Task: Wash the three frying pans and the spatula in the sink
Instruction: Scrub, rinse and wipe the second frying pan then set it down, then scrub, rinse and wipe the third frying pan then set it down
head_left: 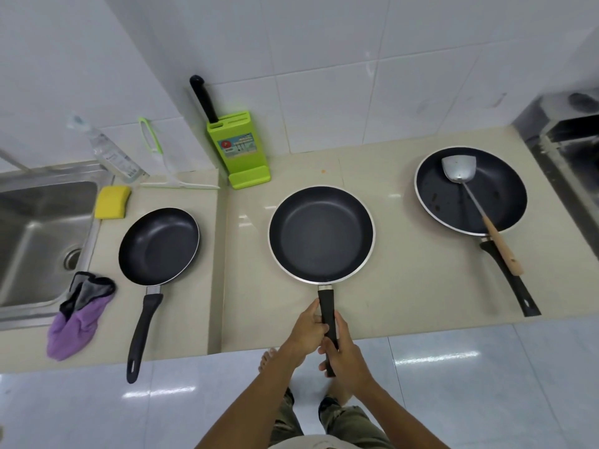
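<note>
The middle frying pan sat flat on the beige counter, its black handle pointing straight back towards the person, and both hands had hold of that handle. The left hand gripped it from the left side, nearer the pan, with its fingers curled against the grip. The right hand was wrapped round the lower end, just beyond the counter's front edge, so the pan lay directly ahead of both hands. To the left, apart from it, the small frying pan rested on the counter with its handle hanging out past the edge. Well to the right lay the largest frying pan, with the metal spatula in it, blade down on the dark surface and wooden handle leaning over the near rim. A steel sink was set into the counter at the far left. A yellow sponge lay beside its back corner and a purple cloth was draped over its front corner. Against the tiled wall stood a green knife block holding one black-handled knife, with a clear bottle and a green-handled squeegee to its left. At the far right edge a dark unit, possibly a hob, was too smeared to make out.
</note>
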A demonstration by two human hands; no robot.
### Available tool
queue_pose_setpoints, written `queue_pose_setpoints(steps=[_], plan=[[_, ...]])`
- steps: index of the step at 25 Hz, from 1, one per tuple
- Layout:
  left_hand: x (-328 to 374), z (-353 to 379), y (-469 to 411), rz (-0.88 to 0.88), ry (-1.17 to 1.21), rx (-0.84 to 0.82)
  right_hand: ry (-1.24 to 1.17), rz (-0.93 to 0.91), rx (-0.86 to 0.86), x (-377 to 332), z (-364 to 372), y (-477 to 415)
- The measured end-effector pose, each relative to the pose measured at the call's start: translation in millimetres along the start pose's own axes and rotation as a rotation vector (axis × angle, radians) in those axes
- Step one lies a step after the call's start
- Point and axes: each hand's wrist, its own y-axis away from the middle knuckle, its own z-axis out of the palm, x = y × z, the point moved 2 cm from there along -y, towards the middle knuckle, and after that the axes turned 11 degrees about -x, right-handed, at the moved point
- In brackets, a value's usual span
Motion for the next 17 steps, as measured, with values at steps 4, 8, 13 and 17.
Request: queue_pose_setpoints(steps=[4, 8, 13, 17], plan=[[2.9, 1.6, 1.0, 0.008, -0.025, 0.001, 0.067, 0.003, 0.013, 2.9, -2.0, -0.1], [10.4, 10.5, 13.8, 0.002, -0.252, 0.096, 0.3, 0.061, 0.065, 4.6, -15.5, 7.7], [25.7, 22.2, 17.6, 0.257, -0.887, 0.353, 0.986, -0.025, 0.4, 10.1, -86.6, 35.6], [70.9, 48.1, -11.6, 0.426, -1.059, 0.238, 0.924, 0.052, 0.677, -0.3, -172.4, 67.6]])
